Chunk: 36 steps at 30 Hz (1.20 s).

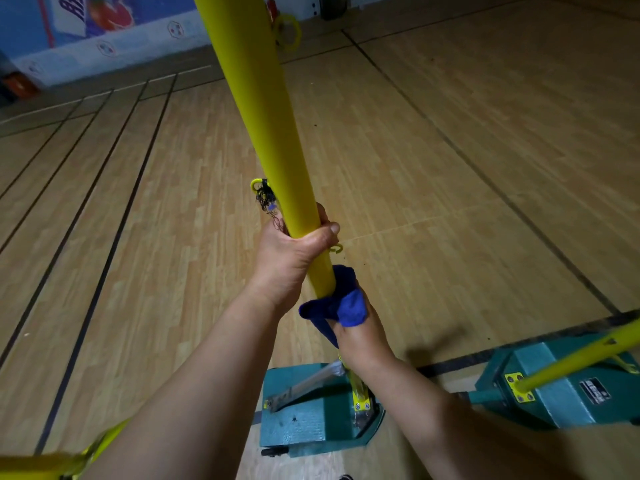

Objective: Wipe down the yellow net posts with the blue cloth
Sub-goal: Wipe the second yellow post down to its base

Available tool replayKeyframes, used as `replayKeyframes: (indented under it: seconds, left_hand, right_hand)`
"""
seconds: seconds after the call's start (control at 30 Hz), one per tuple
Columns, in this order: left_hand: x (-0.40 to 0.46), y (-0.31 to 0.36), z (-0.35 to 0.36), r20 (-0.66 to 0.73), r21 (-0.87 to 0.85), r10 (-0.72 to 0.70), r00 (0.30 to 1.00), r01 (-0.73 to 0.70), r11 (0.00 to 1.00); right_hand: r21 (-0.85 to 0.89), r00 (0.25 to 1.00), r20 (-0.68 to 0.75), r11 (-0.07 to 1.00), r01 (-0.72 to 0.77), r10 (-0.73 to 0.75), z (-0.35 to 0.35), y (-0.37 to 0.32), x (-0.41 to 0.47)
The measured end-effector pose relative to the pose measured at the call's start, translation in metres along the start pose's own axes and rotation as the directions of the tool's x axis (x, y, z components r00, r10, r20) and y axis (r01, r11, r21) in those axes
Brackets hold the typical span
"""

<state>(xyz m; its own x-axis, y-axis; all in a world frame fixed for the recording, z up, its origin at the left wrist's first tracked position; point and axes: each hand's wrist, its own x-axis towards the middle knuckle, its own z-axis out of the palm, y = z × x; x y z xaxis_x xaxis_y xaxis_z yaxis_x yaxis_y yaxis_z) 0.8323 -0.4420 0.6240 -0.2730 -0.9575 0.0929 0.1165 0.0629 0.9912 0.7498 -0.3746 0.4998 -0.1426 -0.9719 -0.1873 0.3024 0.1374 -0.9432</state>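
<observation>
A yellow net post [263, 109] rises from a green base [311, 420] up through the middle of the view. My left hand [294, 254] grips the post, thumb across its front. Just below it, my right hand [360, 327] holds the blue cloth [341, 303] wrapped around the post's lower part. The cloth hides my right fingers and that stretch of the post. A small yellow hook with black net threads [265, 197] sticks out of the post above my left hand.
A second green base [561, 386] with another yellow post [575, 358] stands at the lower right. A yellow bar [52, 460] crosses the bottom left corner. Wooden court floor [450, 168] with dark lines lies all around. A blue banner [104, 29] covers the far wall.
</observation>
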Motion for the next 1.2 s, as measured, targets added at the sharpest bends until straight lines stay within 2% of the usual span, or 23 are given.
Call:
replayKeyframes:
  seconds: [0.23,0.3,0.4,0.53,0.63,0.8,0.87,0.93,1.07,1.13,1.2]
  left_hand:
    - [-0.002,0.001,0.004,-0.001,0.042,0.039,0.999,-0.039,0.998]
    - [-0.001,0.002,0.004,0.002,0.054,0.059,0.998,-0.059,0.997]
    - [-0.004,-0.001,0.004,-0.019,0.055,0.048,0.999,-0.047,0.997]
    - [-0.018,-0.02,0.006,-0.089,0.167,-0.023,0.996,0.037,0.985]
    - [-0.02,-0.027,0.007,-0.157,0.134,-0.06,0.986,0.081,0.988]
    - [-0.019,-0.029,0.008,-0.151,0.15,-0.036,0.988,0.059,0.987]
    - [-0.02,-0.029,0.008,-0.148,0.151,-0.023,0.989,0.046,0.987]
    - [-0.02,-0.029,0.009,-0.154,0.135,-0.02,0.988,0.041,0.99]
    - [-0.02,-0.03,0.01,-0.168,0.12,-0.013,0.986,0.034,0.992]
    - [-0.02,-0.029,0.011,-0.163,0.112,-0.017,0.987,0.035,0.993]
    - [-0.021,-0.028,0.012,-0.162,0.098,-0.027,0.986,0.043,0.994]
  right_hand:
    - [0.074,0.983,-0.059,0.983,-0.169,0.174,-0.003,0.017,0.01]
    - [0.047,0.982,-0.064,0.983,-0.175,0.178,-0.004,0.02,0.011]
    - [0.161,0.99,-0.026,0.978,-0.131,0.136,-0.002,0.013,0.006]
    - [-0.111,0.999,-0.006,0.992,0.052,-0.053,-0.002,0.0,-0.005]
    - [-0.324,0.99,-0.036,0.938,0.119,-0.138,-0.005,-0.011,-0.015]
    - [-0.308,0.992,-0.006,0.944,0.116,-0.124,-0.012,-0.01,-0.016]
    - [-0.219,0.997,0.007,0.973,0.078,-0.078,-0.012,-0.004,-0.014]
    - [-0.054,0.999,0.033,0.998,-0.037,0.039,-0.013,0.003,-0.01]
    - [0.224,0.971,0.046,0.945,-0.238,0.234,-0.018,0.012,-0.002]
    - [0.296,0.954,0.024,0.91,-0.292,0.298,-0.021,0.017,0.002]
    - [0.289,0.947,0.018,0.905,-0.313,0.322,-0.023,0.021,0.004]
